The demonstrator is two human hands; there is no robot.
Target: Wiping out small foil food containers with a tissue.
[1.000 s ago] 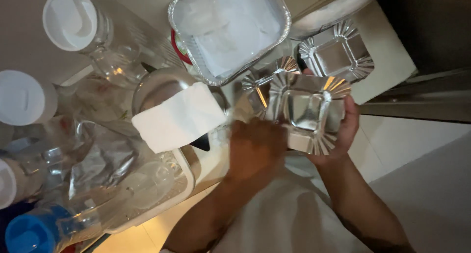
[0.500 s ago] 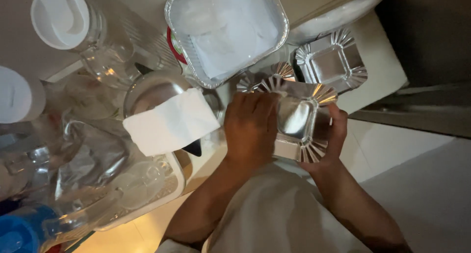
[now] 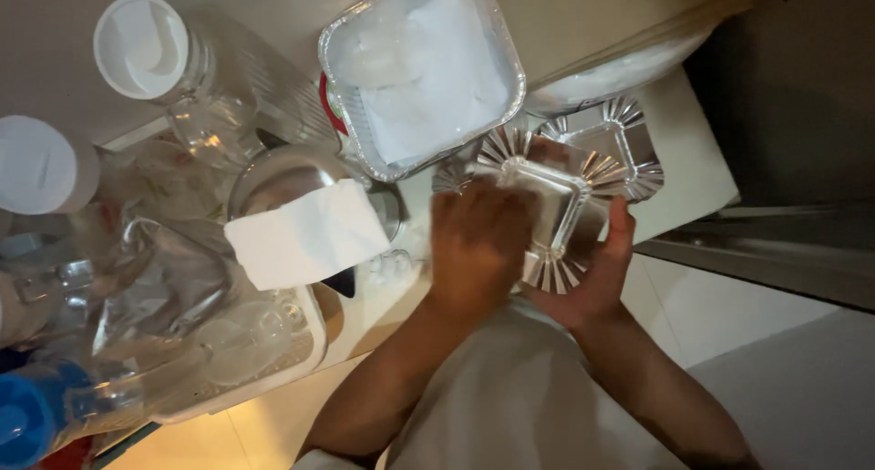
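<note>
A small square foil tray (image 3: pixel 558 189) with crimped edges is held just above the counter edge. My right hand (image 3: pixel 592 278) cups it from below, thumb up against its right side. My left hand (image 3: pixel 476 242) lies over the tray's left part, fingers pressed into it and blurred. A second small foil tray (image 3: pixel 629 137) lies on the counter behind it, touching or overlapping it. A large foil tray (image 3: pixel 497 41) holding white material sits further back on the counter.
A folded white paper napkin (image 3: pixel 310 237) rests on a round metal pot (image 3: pixel 273 174). Clear plastic bottles with white caps (image 3: pixel 141 37) (image 3: pixel 41 165) and one blue cap (image 3: pixel 27 424) crowd the left. A white dish rack (image 3: pixel 305 342) holds clear glassware.
My left hand has slid from below the tray onto its left side and into it. The tray has tilted and shifted slightly; the view has moved a little.
</note>
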